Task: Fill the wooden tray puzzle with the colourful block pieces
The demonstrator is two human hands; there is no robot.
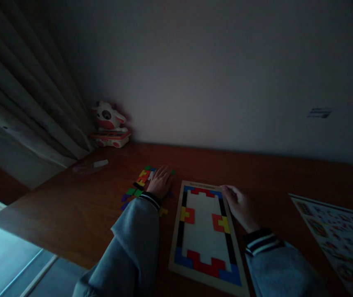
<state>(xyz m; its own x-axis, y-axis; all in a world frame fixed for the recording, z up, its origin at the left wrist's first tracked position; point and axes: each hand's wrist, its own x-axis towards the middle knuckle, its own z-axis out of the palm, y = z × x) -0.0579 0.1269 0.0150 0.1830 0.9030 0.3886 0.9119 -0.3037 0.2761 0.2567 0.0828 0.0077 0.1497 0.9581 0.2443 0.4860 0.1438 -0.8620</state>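
Observation:
A wooden puzzle board [176,247] lies lengthwise in front of me. Red, blue, black, yellow and orange blocks line the inside of its frame, around a pale bare middle. My right hand [237,206] grips the board's far right corner, thumb on the rim and the other fingers partly hidden. To the left of the board, my left hand [161,181] rests with fingers stretched out over a group of loose puzzle pieces, hiding some. Green pieces [134,192], an orange piece [143,177], purple pieces [124,205] and a yellow piece [163,211] show around it.
A printed sheet [334,235] with small pictures lies at the right. A cow-shaped toy [110,123] stands at the back left, near a curtain [24,90]. A clear bag with a white label [100,163] lies in front of it. The wall [210,82] borders the wooden table [80,206].

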